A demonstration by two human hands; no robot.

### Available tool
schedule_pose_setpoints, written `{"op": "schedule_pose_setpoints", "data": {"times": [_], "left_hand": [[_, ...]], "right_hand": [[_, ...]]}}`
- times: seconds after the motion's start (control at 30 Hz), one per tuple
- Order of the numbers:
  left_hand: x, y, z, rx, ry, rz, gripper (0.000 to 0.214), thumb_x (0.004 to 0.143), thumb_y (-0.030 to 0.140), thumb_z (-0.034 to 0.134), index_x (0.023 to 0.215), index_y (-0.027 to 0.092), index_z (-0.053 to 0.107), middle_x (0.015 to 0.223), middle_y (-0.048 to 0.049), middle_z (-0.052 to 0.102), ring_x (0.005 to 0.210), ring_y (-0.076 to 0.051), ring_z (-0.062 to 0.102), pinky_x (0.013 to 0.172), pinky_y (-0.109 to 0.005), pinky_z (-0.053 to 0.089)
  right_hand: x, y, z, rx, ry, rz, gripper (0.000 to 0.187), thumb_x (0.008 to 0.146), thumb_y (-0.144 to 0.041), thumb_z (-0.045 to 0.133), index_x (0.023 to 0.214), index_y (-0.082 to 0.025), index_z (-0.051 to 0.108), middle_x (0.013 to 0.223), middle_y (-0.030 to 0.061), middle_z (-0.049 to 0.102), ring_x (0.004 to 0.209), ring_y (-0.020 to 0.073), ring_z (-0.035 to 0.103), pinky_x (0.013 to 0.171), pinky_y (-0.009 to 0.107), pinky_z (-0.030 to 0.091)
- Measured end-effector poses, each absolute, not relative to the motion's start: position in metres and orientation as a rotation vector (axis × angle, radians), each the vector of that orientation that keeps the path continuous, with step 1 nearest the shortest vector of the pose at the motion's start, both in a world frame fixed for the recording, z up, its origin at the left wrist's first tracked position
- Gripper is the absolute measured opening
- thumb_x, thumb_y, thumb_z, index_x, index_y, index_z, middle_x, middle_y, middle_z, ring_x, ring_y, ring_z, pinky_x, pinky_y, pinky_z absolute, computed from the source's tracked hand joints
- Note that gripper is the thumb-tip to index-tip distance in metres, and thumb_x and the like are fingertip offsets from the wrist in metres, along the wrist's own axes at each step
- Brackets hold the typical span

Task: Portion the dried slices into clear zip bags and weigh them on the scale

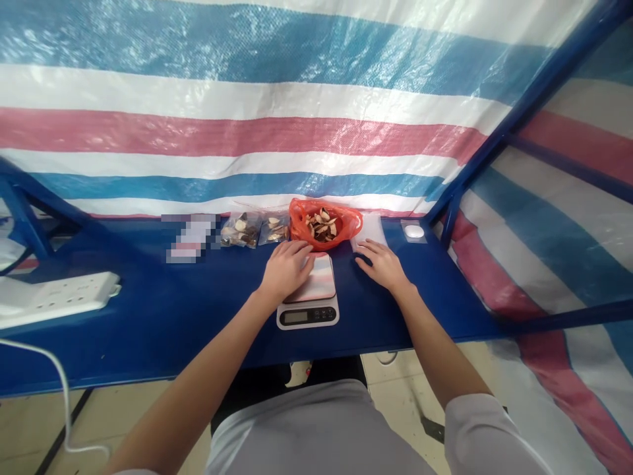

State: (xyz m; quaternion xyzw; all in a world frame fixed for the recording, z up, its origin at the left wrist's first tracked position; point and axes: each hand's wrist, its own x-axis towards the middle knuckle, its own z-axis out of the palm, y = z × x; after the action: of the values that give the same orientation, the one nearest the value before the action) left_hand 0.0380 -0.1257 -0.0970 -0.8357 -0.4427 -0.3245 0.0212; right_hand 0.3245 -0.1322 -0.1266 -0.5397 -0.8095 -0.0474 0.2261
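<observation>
Left hand (287, 268) open on the digital kitchen scale (307, 315), holding nothing; right hand (383, 265) open, flat on the blue tabletop (148, 330). Ahead of the hands, the red plastic bag (301, 221) still holds dried slices (320, 224). Further left, two filled clear bags (241, 231); a flat clear bag (367, 231) lies just ahead of the right hand.

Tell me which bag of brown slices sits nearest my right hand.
The orange-red plastic bag, open at the top, just beyond your right hand; the clear packet and the smaller clear packet lie farther left.

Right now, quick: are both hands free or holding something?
Left hand: open, holding nothing, resting on edge of the digital scale.
Right hand: open, holding nothing, flat on the blue table.
</observation>
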Motion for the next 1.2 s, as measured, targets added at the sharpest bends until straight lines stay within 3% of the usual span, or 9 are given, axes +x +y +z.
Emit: {"op": "schedule_pose_setpoints", "data": {"times": [0.17, 0.37, 0.67, 1.2], "left_hand": [[-0.014, -0.125, -0.113, -2.511, -1.547, -1.017, 0.042, 0.1, 0.04, 0.044, 0.117, 0.017, 0.074, 0.124, -0.0142, 0.073, 0.116, -0.031, 0.066, 0.107, -0.047, 0.049], [-0.054, -0.12, -0.132, -2.493, -1.714, -0.788, 0.052, 0.099, 0.041, 0.041, 0.13, 0.01, 0.068, 0.139, -0.0192, 0.064, 0.131, -0.034, 0.058, 0.117, -0.052, 0.038], [-0.054, -0.126, -0.134, -2.566, -1.809, -0.416, 0.057, 0.101, 0.045, 0.04, 0.152, 0.021, 0.05, 0.163, -0.0129, 0.039, 0.153, -0.034, 0.031, 0.125, -0.058, 0.021], [-0.05, -0.127, -0.131, -2.553, -1.863, -0.342, 0.057, 0.101, 0.044, 0.042, 0.153, 0.022, 0.049, 0.163, -0.0116, 0.039, 0.153, -0.035, 0.032, 0.125, -0.057, 0.022]], "right_hand": [[0.308, -0.135, -0.138, -1.598, -2.22, -0.141, 0.03, 0.098, -0.034, 0.058, 0.121, -0.023, 0.074, 0.142, 0.0086, 0.065, 0.139, 0.0314, 0.055, 0.114, 0.049, 0.047], [0.297, -0.138, -0.141, -1.7, -2.221, -0.089, 0.035, 0.1, -0.037, 0.053, 0.127, -0.023, 0.07, 0.15, 0.0092, 0.058, 0.144, 0.033, 0.048, 0.118, 0.053, 0.041], [0.291, -0.141, -0.144, -1.771, -2.249, 0.047, 0.047, 0.103, -0.044, 0.045, 0.142, -0.022, 0.06, 0.159, 0.009, 0.046, 0.15, 0.0323, 0.04, 0.123, 0.055, 0.032], [0.293, -0.14, -0.147, -1.763, -2.256, 0.041, 0.047, 0.104, -0.044, 0.043, 0.143, -0.023, 0.059, 0.159, 0.0089, 0.047, 0.15, 0.031, 0.039, 0.124, 0.054, 0.031]]}}
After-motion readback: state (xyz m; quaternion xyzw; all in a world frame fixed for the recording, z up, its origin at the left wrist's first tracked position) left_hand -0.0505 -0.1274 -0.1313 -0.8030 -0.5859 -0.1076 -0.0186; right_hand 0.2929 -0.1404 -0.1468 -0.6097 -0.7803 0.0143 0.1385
